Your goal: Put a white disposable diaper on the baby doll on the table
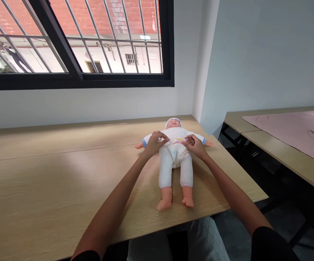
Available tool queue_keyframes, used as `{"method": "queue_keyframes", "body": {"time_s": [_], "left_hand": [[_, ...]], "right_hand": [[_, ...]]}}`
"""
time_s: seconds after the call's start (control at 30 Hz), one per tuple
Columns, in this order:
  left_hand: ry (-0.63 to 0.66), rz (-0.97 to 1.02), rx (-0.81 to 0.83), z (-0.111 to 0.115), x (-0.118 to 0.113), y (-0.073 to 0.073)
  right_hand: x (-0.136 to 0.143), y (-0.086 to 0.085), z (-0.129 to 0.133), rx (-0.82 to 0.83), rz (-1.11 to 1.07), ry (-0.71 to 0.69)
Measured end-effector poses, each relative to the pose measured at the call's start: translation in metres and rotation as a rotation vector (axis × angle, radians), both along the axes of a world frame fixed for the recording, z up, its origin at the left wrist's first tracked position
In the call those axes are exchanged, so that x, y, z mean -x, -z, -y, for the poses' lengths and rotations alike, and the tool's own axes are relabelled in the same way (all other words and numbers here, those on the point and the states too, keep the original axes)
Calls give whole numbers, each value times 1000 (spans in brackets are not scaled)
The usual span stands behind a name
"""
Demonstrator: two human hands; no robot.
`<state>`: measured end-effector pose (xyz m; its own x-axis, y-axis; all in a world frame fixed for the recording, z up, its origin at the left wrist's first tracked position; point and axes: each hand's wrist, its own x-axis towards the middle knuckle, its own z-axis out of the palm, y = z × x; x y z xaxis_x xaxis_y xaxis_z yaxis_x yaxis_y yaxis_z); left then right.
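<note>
Our left hand (157, 144) and right hand (196, 145) sit at the two sides of the diaper's (176, 157) waist. The fingers curl close to the thumbs, but we cannot tell if they pinch it. Our arms (120, 197) reach forward and the hands turn inward. The doll (173, 134) lies face up near the right edge of the table (53, 192), feet toward the near edge.

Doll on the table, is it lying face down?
No, the doll lies on its back on the table, face up.
</note>
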<state>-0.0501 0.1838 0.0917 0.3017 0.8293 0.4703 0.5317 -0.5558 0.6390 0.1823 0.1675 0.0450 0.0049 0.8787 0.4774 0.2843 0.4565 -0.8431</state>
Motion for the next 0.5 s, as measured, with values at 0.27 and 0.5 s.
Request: {"method": "queue_keyframes", "body": {"time_s": [0.27,0.5], "left_hand": [[118,-148,183,6,13,-17],[171,-165,219,-5,25,-12]], "right_hand": [[0,-1,1,-19,18,39],[0,3,-1,-46,-32,231]]}}
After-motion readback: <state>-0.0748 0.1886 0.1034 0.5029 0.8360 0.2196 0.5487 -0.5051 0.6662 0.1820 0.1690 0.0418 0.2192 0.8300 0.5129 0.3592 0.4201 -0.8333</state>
